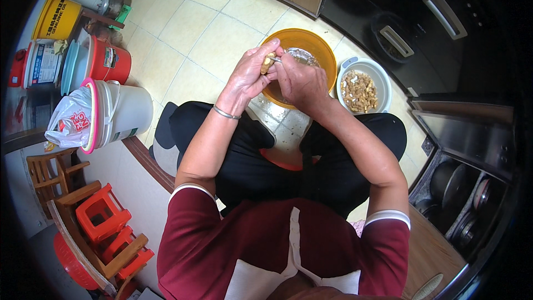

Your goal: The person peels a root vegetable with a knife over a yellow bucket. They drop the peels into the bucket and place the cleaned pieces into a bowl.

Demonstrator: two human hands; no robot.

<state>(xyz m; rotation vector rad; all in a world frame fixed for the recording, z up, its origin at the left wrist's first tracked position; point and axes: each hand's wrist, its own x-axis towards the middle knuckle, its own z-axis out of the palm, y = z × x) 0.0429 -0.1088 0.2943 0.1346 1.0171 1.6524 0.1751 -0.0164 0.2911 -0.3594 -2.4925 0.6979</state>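
My left hand point(246, 68) grips a knobbly piece of ginger root point(266, 66), its skin partly off and pale yellow flesh showing. In my right hand point(303, 80) is a small metal tool point(275, 59) whose tip touches the ginger; my fingers hide the rest of it, so its exact kind is unclear. Both hands are over the near left side of an orange-yellow plastic basin point(329, 52) with murky water inside. Right of it stands a pale grey-white basin point(386, 77) holding many ginger pieces point(359, 91).
Wet specks dot the floor tiles point(287, 127) between my legs. A black-fronted appliance point(399, 8) stands beyond the basins, and an open cupboard with pans point(447, 183) is at right. Buckets point(131, 108) line the left, with red plastic stools point(102, 214) below.
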